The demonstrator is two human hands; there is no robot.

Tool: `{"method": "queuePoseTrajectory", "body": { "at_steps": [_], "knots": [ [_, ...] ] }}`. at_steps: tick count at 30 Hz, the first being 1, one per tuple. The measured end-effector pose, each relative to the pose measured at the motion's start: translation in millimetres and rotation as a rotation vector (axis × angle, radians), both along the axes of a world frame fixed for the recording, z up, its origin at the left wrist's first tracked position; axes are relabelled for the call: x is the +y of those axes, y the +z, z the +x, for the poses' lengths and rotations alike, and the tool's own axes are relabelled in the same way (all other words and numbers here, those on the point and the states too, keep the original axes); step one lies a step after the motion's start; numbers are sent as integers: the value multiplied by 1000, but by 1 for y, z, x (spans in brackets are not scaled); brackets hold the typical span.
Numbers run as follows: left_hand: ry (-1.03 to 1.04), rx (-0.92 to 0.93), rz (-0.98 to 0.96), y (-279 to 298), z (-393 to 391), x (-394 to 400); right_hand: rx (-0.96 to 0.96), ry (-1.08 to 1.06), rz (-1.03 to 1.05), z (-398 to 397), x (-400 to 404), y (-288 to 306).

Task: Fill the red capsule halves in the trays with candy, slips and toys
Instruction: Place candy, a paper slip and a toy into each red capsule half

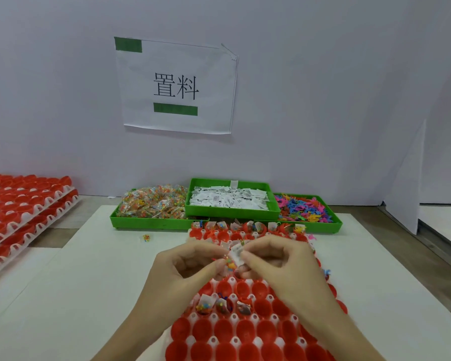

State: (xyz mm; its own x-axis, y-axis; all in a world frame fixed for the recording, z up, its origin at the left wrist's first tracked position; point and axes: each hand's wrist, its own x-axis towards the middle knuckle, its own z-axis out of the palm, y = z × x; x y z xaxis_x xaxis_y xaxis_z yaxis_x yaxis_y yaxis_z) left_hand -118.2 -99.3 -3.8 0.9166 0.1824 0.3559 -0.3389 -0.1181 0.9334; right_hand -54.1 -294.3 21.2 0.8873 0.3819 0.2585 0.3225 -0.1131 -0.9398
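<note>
Head view: left hand (190, 267) pinches a candy packet (229, 264); right hand (279, 259) pinches a slip (237, 254); both seem light, flimsy; edges suit gripping.

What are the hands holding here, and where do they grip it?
Both hands pinch a white paper slip between fingertips: the right hand at its right edge, the left hand at its lower left, together with a small candy packet.

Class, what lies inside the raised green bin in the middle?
The middle green bin holds a heap of white paper slips with dark print. Its floor and any lower slips are covered by the heap.
</note>
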Motion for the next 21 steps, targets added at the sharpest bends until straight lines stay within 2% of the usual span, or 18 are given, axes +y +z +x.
{"method": "queuePoseTrajectory", "body": {
  "at_steps": [10, 16, 21],
  "knots": [
    [46, -46, 131, -5, -3, -11, 13, 37, -57, -21, -7, -12],
    [59, -67, 277, -7, -3, -13, -37, 31, -130, -24, -13, -16],
    [74, -65, 286, -7, -3, -10, -77, -96, -144, -10, -24, -5]
  ]
}}
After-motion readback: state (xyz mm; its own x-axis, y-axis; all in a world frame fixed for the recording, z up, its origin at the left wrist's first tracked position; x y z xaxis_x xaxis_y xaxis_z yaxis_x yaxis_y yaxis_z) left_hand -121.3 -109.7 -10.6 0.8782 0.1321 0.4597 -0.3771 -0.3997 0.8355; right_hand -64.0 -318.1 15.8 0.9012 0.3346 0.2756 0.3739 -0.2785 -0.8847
